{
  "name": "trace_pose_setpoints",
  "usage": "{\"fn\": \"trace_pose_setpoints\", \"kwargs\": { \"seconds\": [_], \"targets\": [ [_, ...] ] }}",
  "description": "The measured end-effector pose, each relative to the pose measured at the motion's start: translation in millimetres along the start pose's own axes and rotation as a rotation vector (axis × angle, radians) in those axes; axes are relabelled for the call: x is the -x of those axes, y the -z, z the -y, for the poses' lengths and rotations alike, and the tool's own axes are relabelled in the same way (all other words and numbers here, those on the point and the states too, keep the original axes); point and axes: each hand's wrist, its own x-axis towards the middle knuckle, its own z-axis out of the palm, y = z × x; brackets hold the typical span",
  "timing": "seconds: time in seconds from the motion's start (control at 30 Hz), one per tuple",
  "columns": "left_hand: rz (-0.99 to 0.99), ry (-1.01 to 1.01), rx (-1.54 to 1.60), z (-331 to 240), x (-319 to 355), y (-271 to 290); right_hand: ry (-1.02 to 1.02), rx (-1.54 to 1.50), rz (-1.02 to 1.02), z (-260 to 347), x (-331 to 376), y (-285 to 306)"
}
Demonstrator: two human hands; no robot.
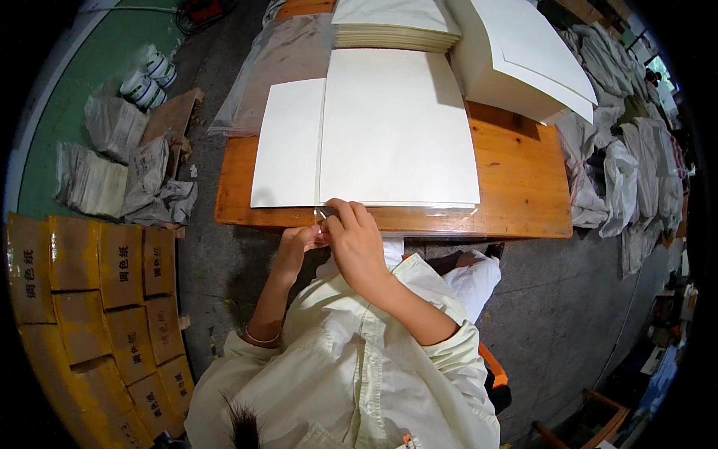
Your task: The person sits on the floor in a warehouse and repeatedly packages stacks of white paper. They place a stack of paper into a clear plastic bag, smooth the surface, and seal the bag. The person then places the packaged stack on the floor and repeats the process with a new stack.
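Note:
A large white paper pad or sheet stack (396, 127) lies on the wooden table, with clear plastic film (456, 210) showing along its near edge. A narrower white sheet (288, 142) lies at its left side. My left hand (299, 241) is closed at the table's front edge, its fingertips pinching a bit of clear film. Beside it, my right hand (354, 238) bends over the same shiny film, fingers closed on it near the gap between the two white pieces. The fingers hide most of what they grip.
Stacked white pads (396, 36) stand at the back of the wooden table (516, 172), with a tall pile of white sheets (516, 63) at right. Clear plastic bags (288, 67) lie back left. Cardboard cartons (120, 299) are stacked left; grey cloth-like bundles (636, 157) sit right.

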Motion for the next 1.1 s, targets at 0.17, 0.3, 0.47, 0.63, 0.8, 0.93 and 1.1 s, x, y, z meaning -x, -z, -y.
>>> {"fn": "trace_pose_setpoints", "kwargs": {
  "seconds": [0.17, 0.3, 0.47, 0.63, 0.8, 0.93, 1.1],
  "targets": [
    [-0.012, 0.035, -0.02, -5, 3, -6, 0.095, -0.03, 0.058, -3, 5, 5],
    [0.041, 0.064, -0.038, 2, -5, 2, 0.131, -0.067, 0.095, -7, 13, 13],
    [0.033, 0.06, -0.071, -21, -3, -8, -0.06, -0.571, 0.232, -20, 35, 72],
    [0.119, 0.007, -0.13, -17, 9, 10, -0.708, -0.872, -0.576, -161, 181, 219],
    [0.144, -0.072, -0.084, -1, 6, 30, -1.082, -0.201, -1.909, -224, 399, 324],
    [-0.226, -0.487, -0.644, 2, 10, 49, -1.103, 1.146, -1.343, -201, 380, 281],
    [-0.324, -1.0, -1.343, -39, 6, 26, -0.495, 0.818, -0.626, -176, 212, 210]
  ]
}}
